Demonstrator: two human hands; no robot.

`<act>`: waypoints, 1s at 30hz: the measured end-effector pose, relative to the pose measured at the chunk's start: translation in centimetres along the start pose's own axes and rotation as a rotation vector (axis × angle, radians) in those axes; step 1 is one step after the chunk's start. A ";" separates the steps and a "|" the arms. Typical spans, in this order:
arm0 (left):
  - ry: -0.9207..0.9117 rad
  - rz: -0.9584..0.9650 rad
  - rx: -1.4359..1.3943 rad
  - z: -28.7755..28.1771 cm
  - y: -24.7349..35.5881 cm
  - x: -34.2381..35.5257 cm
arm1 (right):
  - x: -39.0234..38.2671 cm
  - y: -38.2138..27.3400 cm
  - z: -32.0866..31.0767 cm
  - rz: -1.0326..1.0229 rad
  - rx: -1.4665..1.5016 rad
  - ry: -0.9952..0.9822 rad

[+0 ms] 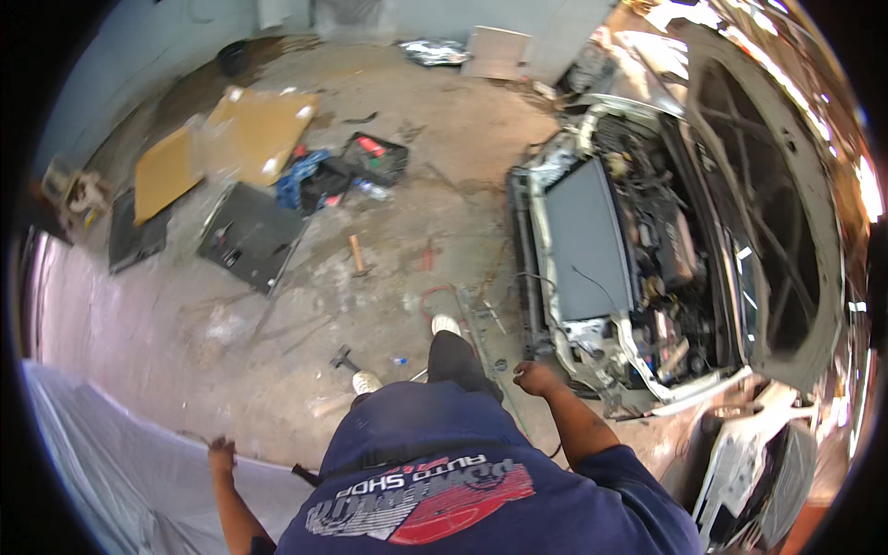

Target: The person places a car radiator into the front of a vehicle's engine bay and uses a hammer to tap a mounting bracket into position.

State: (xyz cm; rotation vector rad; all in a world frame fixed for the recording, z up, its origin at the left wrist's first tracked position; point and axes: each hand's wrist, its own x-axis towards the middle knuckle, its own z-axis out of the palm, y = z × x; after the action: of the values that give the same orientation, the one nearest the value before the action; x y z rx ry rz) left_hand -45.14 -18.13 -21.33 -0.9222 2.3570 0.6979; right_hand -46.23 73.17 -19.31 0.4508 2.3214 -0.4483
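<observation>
- Left hand [220, 458]: fingers bent, cannot tell if grasping; plastic sheet [120, 453] at left
- Right hand [536, 378]: fingers curled, contents likewise unclear; car front [585, 245] to far right

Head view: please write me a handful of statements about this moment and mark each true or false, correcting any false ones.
1. The car has its hood raised. True.
2. The wooden-handled tool lies inside the engine bay. False: the wooden-handled tool is on the floor.
3. The right hand is nearer the car than the left hand is. True.
4. The left hand is over the radiator. False: it is by the edge of the grey sheeting; contact cannot be told.
5. The person's shirt is yellow. False: it is dark blue.
</observation>
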 end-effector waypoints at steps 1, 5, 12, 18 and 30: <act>0.051 -0.051 -0.089 -0.7 1.3 1.2 | 0.5 -1.6 0.3 -0.066 -0.016 -0.043; 0.035 0.026 -0.350 1.0 5.6 2.8 | 3.9 -4.4 0.4 -0.120 0.007 -0.177; -0.157 0.011 -0.161 9.4 15.5 3.3 | 22.4 2.4 -2.6 -0.380 -0.199 -0.401; -0.401 -0.045 -0.245 10.2 21.8 -2.3 | 39.2 3.1 -15.3 -0.253 -0.768 -0.273; -0.062 -0.177 -0.219 1.9 34.7 4.2 | 45.9 -18.3 -25.6 -0.333 0.545 0.008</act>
State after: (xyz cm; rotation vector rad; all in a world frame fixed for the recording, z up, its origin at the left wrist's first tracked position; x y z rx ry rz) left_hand -72.26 3.24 -15.85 -1.1690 2.1431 0.9104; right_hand -100.53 77.05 -30.85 0.3132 2.2675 -1.2561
